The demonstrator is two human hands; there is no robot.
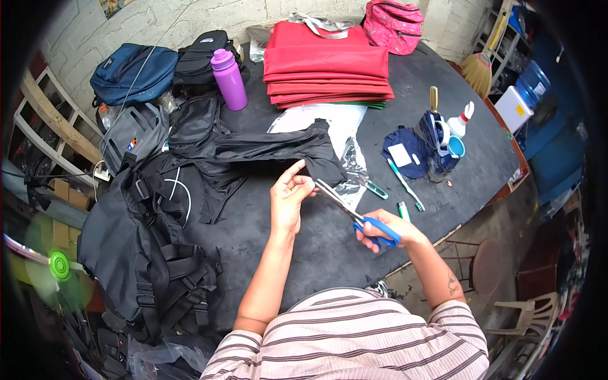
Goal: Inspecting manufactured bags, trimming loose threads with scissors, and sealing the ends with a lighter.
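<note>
My right hand (pixel 396 229) grips blue-handled scissors (pixel 337 197), whose blades point up and left toward my other hand. Close to the blade tips, my left hand (pixel 291 197) is closed in a pinch with the forefinger raised. What its fingertips hold is too small to make out. Just beyond the fingertips lies the edge of a black fabric bag piece (pixel 272 147), stretching left across the dark table (pixel 345 269). Right of the blades rest a green-handled cutter (pixel 376 190), a toothbrush (pixel 406 186) and a lighter (pixel 403 211).
Black backpacks with straps (pixel 130 253) crowd the left side. Behind stand a purple bottle (pixel 229 81), a stack of folded red fabric (pixel 326 63) and a pink backpack (pixel 394 26). A spray bottle (pixel 458 121) stands at the right. A fan (pixel 59 266) blurs at the lower left.
</note>
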